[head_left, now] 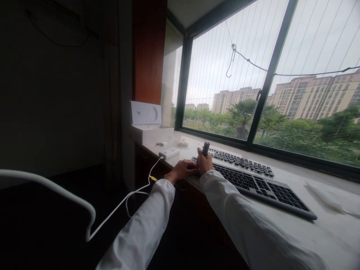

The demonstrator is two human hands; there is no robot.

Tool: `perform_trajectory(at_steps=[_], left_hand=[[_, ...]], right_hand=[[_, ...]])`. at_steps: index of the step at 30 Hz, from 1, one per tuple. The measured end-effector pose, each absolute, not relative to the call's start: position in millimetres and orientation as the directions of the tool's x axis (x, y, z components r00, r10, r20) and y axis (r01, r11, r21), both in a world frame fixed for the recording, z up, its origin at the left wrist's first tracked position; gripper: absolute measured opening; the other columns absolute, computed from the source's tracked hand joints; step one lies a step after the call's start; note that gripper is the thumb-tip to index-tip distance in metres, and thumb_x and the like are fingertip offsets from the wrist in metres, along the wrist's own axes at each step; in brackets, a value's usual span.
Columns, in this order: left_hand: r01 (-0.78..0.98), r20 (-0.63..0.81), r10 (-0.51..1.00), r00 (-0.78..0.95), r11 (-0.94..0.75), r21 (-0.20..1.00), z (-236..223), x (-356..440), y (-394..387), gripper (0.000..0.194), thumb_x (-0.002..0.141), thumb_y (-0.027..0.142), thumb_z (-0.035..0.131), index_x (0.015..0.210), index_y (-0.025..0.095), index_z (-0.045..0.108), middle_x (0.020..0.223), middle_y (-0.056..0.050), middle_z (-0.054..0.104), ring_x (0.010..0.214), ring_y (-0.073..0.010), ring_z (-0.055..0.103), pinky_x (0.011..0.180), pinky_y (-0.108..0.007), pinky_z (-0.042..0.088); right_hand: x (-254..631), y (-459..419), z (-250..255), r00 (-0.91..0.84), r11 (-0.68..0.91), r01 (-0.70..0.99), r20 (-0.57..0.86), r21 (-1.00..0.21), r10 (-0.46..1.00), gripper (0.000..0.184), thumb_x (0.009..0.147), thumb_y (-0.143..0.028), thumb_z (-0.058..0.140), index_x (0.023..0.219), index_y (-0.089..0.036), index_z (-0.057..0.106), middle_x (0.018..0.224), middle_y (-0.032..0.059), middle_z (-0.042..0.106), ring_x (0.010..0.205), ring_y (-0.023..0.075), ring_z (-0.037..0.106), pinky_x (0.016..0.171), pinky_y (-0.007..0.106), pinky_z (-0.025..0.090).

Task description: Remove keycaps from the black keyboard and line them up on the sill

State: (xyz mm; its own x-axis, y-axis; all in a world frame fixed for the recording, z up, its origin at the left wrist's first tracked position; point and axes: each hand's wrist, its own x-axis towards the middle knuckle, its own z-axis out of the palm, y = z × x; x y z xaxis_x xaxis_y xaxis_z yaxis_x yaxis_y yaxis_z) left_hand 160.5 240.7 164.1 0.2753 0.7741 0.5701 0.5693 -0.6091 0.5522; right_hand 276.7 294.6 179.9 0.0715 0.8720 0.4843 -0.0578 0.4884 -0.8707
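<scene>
A grey keyboard (270,191) with black keys lies along the front of the white sill, its left end partly covered by my hands. My right hand (204,163) is closed around a dark, short, cylinder-like handle (206,148) held upright over that end. Its lower part is hidden in my fist, so the exact kind does not show. My left hand (182,170) curls its fingers at the keyboard's left corner, close against the right hand. Behind the keyboard, rows of loose dark keycaps (243,162) lie side by side.
A white power strip (169,152) sits left of my hands, its white cable (118,204) hanging off the sill's edge. Behind it stand an open white box (153,134) and small pieces (161,144). A clear plastic sheet (332,198) lies right. The window (225,93) borders the back.
</scene>
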Motion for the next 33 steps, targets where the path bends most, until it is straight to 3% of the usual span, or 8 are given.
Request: perform_trajectory(at_steps=[5, 14, 20, 26, 33], left_hand=[[0.608, 0.582, 0.761, 0.288, -0.614, 0.502, 162.8, 159.1, 243.2, 0.017, 0.077, 0.028, 0.063, 0.089, 0.017, 0.070, 0.091, -0.002, 0.068, 0.083, -0.0141, 0.059, 0.074, -0.022, 0.043], [0.612, 0.549, 0.799, 0.243, -0.566, 0.552, 156.4, 156.2, 251.7, 0.012, 0.071, 0.018, 0.062, 0.079, 0.013, 0.068, 0.087, -0.005, 0.067, 0.078, -0.0161, 0.058, 0.068, -0.023, 0.044], [0.629, 0.523, 0.827, 0.205, -0.521, 0.577, 158.2, 155.9, 250.7, 0.011, 0.068, 0.019, 0.062, 0.076, 0.011, 0.064, 0.080, -0.004, 0.066, 0.070, -0.0139, 0.055, 0.062, -0.021, 0.042], [0.675, 0.483, 0.843, 0.239, -0.501, 0.542, 161.3, 156.5, 249.0, 0.011, 0.070, 0.021, 0.058, 0.070, 0.011, 0.063, 0.070, -0.003, 0.064, 0.068, -0.0139, 0.054, 0.057, -0.020, 0.039], [0.615, 0.496, 0.842, 0.213, -0.510, 0.602, 159.9, 156.3, 251.1, 0.009, 0.068, 0.018, 0.059, 0.071, 0.012, 0.063, 0.080, -0.004, 0.066, 0.075, -0.0160, 0.056, 0.065, -0.022, 0.043]], right_hand=[[275.3, 278.9, 181.3, 0.044, 0.682, 0.315, 0.728, -0.660, 0.684, 0.047, 0.078, -0.056, 0.047, 0.050, -0.020, 0.039, 0.044, -0.0021, 0.039, 0.046, 0.0111, 0.038, 0.045, 0.025, 0.029], [272.6, 276.6, 168.8, -0.183, 0.765, 0.505, 0.817, -0.400, 0.548, 0.029, 0.083, -0.040, 0.040, 0.064, -0.021, 0.053, 0.052, -0.0020, 0.050, 0.050, 0.0122, 0.041, 0.053, 0.024, 0.031], [272.7, 275.9, 166.9, -0.197, 0.741, 0.579, 0.823, -0.341, 0.533, 0.021, 0.079, -0.034, 0.042, 0.065, -0.022, 0.052, 0.052, -0.0015, 0.052, 0.048, 0.0129, 0.043, 0.053, 0.025, 0.029], [272.2, 270.4, 169.1, -0.170, 0.718, 0.600, 0.820, -0.354, 0.546, 0.020, 0.080, -0.034, 0.044, 0.069, -0.022, 0.057, 0.054, 0.0009, 0.058, 0.049, 0.0142, 0.048, 0.053, 0.025, 0.029], [276.6, 263.9, 171.2, -0.199, 0.776, 0.526, 0.836, -0.348, 0.511, 0.026, 0.081, -0.035, 0.043, 0.063, -0.022, 0.055, 0.050, 0.0002, 0.054, 0.048, 0.0137, 0.048, 0.053, 0.025, 0.032]])
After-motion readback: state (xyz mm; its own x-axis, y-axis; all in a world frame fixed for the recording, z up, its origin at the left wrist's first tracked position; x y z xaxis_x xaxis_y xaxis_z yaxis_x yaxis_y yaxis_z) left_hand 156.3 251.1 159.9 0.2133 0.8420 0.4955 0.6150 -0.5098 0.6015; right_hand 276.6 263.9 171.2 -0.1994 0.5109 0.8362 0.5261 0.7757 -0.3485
